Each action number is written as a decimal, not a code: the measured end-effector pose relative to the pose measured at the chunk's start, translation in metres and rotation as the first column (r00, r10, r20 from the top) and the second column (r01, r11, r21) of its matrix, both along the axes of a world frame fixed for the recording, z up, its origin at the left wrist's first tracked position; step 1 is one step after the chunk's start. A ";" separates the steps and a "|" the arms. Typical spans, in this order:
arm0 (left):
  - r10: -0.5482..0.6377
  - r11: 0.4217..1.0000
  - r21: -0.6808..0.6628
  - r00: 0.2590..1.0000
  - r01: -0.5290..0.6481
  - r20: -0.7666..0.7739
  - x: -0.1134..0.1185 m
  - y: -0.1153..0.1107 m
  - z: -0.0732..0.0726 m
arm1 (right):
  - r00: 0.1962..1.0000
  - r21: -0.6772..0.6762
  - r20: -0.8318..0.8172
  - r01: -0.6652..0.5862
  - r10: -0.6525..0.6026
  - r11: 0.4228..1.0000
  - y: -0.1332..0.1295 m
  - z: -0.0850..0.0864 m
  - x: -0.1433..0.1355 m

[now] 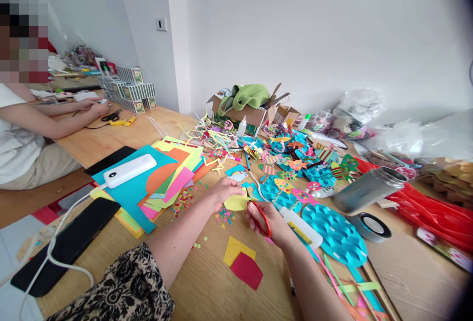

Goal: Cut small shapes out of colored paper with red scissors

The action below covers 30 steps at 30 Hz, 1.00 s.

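Between the thumb and fingers of my left hand is a piece of yellow paper. My right hand grips a pair of red-handled scissors, its fingers wrapped around the handles. The scissor blades are at the right edge of the yellow paper, mostly hidden by my fingers. Small coloured paper bits lie on the table beneath. Nearer to me rest a dark yellow paper square with a drawn outline and a red paper piece overlapping it.
Coloured paper sheets with a white power bank lie left, near a black phone. Paper fish, a glue bottle, a blue egg-tray disc and a metal flask stand right. A co-worker's hands are far left.
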<state>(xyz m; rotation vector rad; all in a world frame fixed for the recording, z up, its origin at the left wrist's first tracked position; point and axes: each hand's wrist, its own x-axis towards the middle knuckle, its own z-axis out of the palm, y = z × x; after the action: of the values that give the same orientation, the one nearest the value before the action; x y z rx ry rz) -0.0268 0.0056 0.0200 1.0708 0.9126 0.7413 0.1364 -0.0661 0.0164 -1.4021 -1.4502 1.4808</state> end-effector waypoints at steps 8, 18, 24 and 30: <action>0.048 0.999 -0.009 0.999 -0.048 0.020 0.000 0.001 -0.001 | 1.000 0.001 -0.006 0.019 -0.019 1.000 0.000 -0.001 0.000; 0.044 0.972 -0.236 0.986 -0.004 0.163 0.004 0.000 0.000 | 0.998 0.048 -0.004 0.069 -0.069 0.996 0.003 -0.006 0.001; -0.085 0.932 -0.335 0.982 0.137 0.167 -0.001 0.002 -0.003 | 0.993 0.060 0.013 0.114 -0.115 0.992 0.004 -0.003 -0.001; -0.001 0.897 -0.435 0.983 0.081 0.181 0.000 0.007 -0.008 | 0.983 0.063 0.023 0.181 -0.182 0.982 0.004 -0.003 -0.001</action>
<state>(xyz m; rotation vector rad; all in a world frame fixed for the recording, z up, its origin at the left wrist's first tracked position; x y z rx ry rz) -0.0266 0.0124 0.0120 0.6088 0.8495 0.5461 0.1350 -0.0620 0.0133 -1.4816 -1.3342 1.2977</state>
